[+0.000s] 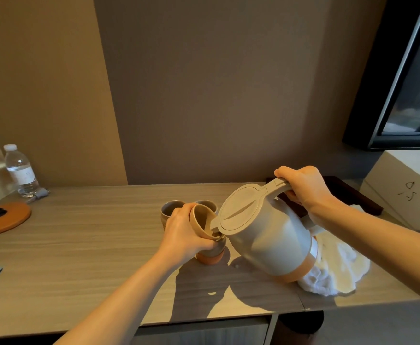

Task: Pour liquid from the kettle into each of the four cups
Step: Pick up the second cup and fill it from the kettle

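Desk [79, 245]: bottle [20, 171] label unreadable

Water bottle [20, 171] behind orange disc [3, 217]; white cloth [336, 272] far right.

dim warm light | hard arm shadows on table [104, 245] | wide-angle edge bending

matt, seemingly plastic kettle [266, 235]; wood-grain table [91, 245]; fluffy cloth [333, 272].
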Available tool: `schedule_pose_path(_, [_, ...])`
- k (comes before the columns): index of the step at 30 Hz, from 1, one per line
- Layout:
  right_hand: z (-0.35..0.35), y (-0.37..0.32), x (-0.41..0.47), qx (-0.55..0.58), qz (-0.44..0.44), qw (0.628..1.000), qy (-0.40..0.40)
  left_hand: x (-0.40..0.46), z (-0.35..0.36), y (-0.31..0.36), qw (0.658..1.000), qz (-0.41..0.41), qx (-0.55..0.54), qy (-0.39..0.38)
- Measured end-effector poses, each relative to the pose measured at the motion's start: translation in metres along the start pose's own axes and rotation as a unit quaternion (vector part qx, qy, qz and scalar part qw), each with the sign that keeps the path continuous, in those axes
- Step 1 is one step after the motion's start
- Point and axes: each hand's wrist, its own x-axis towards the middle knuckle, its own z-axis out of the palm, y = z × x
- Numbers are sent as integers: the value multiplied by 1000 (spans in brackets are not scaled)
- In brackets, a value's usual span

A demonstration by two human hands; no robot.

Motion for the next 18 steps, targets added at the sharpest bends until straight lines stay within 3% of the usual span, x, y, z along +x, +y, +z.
schedule_pose_path(18, [3, -3, -5, -17, -12, 1000, -22, -9, -3, -3, 1000, -20, -16, -2])
